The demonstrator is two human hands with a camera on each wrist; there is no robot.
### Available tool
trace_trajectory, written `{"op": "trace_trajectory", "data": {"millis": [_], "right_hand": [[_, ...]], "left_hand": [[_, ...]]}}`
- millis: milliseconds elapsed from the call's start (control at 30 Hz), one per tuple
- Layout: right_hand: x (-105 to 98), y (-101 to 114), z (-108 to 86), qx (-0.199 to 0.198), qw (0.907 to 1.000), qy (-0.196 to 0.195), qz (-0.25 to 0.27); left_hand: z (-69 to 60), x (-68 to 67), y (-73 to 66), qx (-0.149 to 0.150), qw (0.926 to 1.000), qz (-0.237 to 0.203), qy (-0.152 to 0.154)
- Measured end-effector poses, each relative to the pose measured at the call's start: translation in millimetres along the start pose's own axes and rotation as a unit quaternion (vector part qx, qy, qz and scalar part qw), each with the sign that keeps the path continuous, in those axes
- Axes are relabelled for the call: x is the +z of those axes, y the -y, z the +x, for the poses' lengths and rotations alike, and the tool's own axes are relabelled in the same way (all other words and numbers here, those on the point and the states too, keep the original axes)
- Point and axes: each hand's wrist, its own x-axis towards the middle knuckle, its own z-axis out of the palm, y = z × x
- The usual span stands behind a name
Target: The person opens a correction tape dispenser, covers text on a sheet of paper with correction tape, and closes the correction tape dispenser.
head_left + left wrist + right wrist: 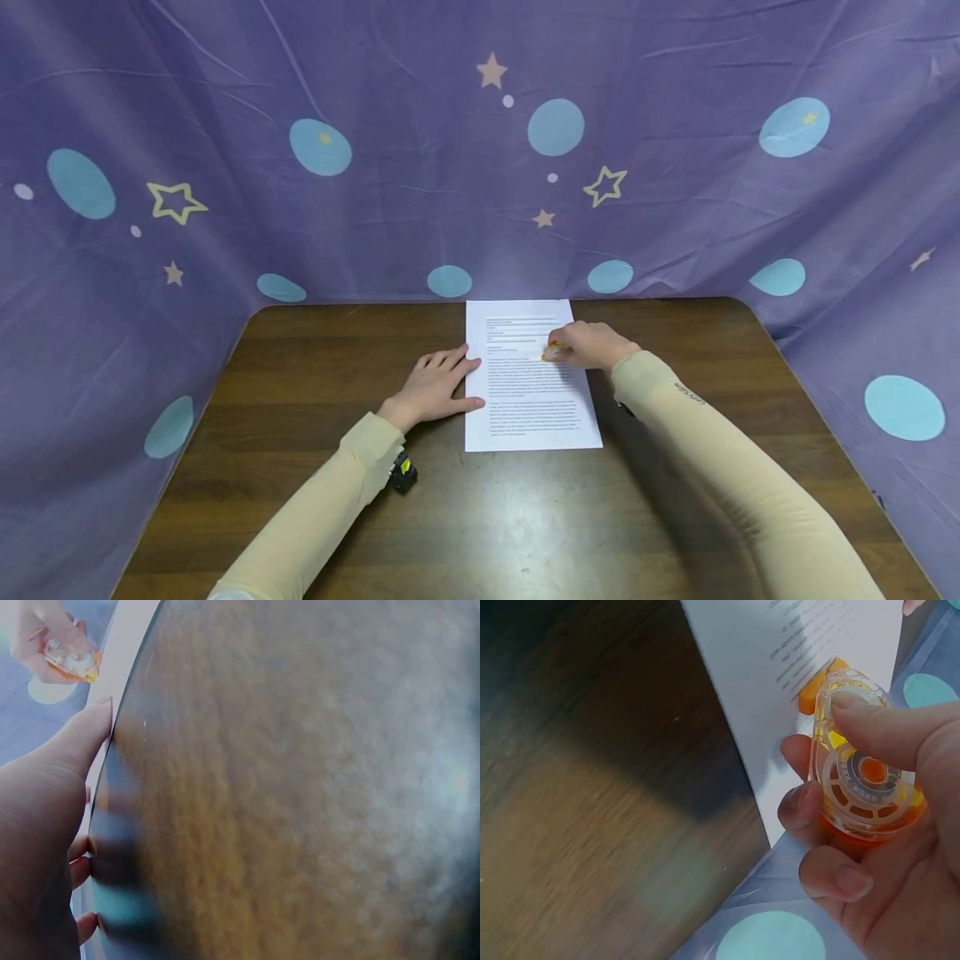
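A printed sheet of paper (525,425) lies on the wooden table, its far end near the curtain. My left hand (435,387) rests at the sheet's left edge with fingers spread, thumb and fingertips touching the paper. In the right wrist view my right hand (900,847) grips a correction tape dispenser (866,772), clear-bodied with orange and yellow parts and a round reel inside. The thumb presses on its upper side while the fingers curl round below. In the head view the dispenser's tip is over the upper right part of the text; whether it touches the paper, I cannot tell.
The dark wooden table (315,450) extends around the sheet on both sides and in front. A purple curtain (412,167) with stars and dots hangs behind and beside it. A small black camera (403,473) is strapped under the left wrist.
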Motion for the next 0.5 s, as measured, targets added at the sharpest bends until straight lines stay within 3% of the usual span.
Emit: {"op": "trace_trajectory", "data": {"millis": [267, 500], "right_hand": [[2.4, -10.5, -6.8, -0.009, 0.9999, -0.011, -0.007], [1.9, -17.5, -13.9, 0.013, 0.9999, -0.004, 0.002]], "left_hand": [[2.0, 5.3, 3.1, -0.003, 1.0000, -0.002, -0.006], [0.4, 0.9, 0.0, -0.003, 1.0000, 0.004, 0.000]]}}
